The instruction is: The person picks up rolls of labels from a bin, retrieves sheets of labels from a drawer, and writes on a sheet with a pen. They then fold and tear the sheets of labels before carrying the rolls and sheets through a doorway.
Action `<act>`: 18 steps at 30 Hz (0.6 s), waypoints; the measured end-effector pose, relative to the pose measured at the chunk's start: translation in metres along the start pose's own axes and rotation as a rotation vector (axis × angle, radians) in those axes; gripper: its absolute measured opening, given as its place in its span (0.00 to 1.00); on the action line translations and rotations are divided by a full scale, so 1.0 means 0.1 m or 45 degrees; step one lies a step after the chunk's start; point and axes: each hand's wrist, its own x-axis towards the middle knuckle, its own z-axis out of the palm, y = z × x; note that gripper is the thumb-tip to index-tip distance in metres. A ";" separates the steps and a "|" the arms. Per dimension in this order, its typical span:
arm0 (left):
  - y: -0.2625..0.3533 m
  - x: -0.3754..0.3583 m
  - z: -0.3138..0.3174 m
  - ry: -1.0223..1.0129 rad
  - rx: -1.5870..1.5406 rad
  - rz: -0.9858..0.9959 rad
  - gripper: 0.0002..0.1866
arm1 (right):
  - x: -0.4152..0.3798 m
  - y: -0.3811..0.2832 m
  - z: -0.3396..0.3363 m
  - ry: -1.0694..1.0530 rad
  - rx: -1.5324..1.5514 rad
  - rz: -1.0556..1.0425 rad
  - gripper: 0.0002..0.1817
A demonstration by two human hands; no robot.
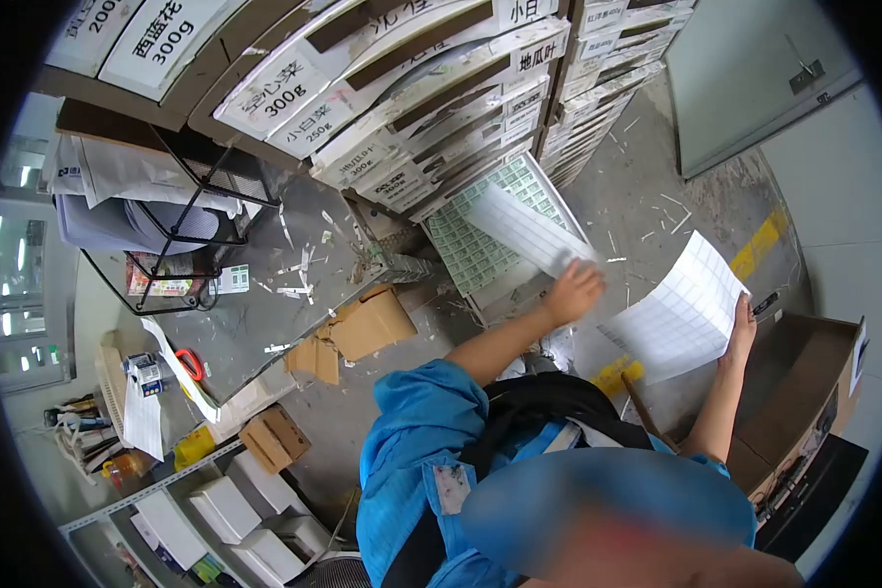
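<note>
My left hand (573, 291) is closed on the near end of a narrow white paper strip (524, 227). The strip slants over an open drawer (576, 208), and faint lines show on it. Inside the drawer lie sheets of small green-printed labels (475, 240), partly hidden by the strip. Out to the right, my right hand (742, 328) grips the edge of a larger white sheet (681, 314) with a printed grid. This sheet hangs curved above the floor, apart from the drawer.
Stacked drawers (431, 137) with Chinese labels and gram weights rise ahead. On the left, a grey table (255, 323) bears a black wire rack (206, 186), paper scraps and red-handled scissors (190, 365). Torn cardboard (372, 328) sits at its edge. An open brown box (789, 392) stands right.
</note>
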 end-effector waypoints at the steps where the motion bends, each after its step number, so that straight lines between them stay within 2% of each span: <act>1: -0.20 -0.01 -0.05 -0.009 0.007 -0.086 0.21 | 0.00 0.00 -0.02 -0.001 -0.003 0.001 0.17; 4: -0.70 -0.29 -0.32 -0.053 0.129 -0.251 0.19 | -0.01 -0.03 -0.04 -0.031 -0.007 -0.003 0.17; 6: -0.67 -0.31 -0.45 -0.077 0.257 -0.329 0.19 | -0.02 -0.08 0.07 -0.001 0.011 -0.031 0.16; 8: -0.21 -0.36 -0.60 0.071 -0.213 -0.273 0.20 | -0.01 -0.06 0.10 0.002 -0.011 -0.008 0.16; 9: -0.11 -0.48 -0.50 0.069 -0.212 -0.282 0.20 | -0.01 -0.05 0.11 0.007 -0.041 0.011 0.16; 11: -0.06 -0.77 -0.14 -0.176 -0.026 0.062 0.20 | -0.02 -0.06 0.15 -0.030 -0.050 0.036 0.17; 12: -0.17 -0.85 -0.03 -0.163 -0.019 0.050 0.20 | 0.00 -0.09 0.20 -0.065 -0.053 0.052 0.18; 14: -0.43 -0.97 0.00 -0.231 -0.335 -0.125 0.21 | -0.04 -0.18 0.34 -0.069 -0.165 -0.008 0.19; 15: -0.57 -0.96 -0.04 -0.219 -0.337 -0.151 0.21 | -0.11 -0.23 0.43 -0.062 -0.272 -0.054 0.20; 16: -0.75 -0.85 -0.27 -0.163 -0.281 -0.276 0.20 | -0.21 -0.31 0.54 -0.092 -0.282 -0.052 0.20; 17: -0.87 -0.74 -0.53 -0.110 -0.223 -0.406 0.19 | -0.34 -0.41 0.66 -0.242 -0.337 -0.097 0.20; 18: -0.89 -0.59 -0.88 -0.217 -0.006 -0.481 0.19 | -0.46 -0.48 0.81 -0.402 -0.386 -0.148 0.20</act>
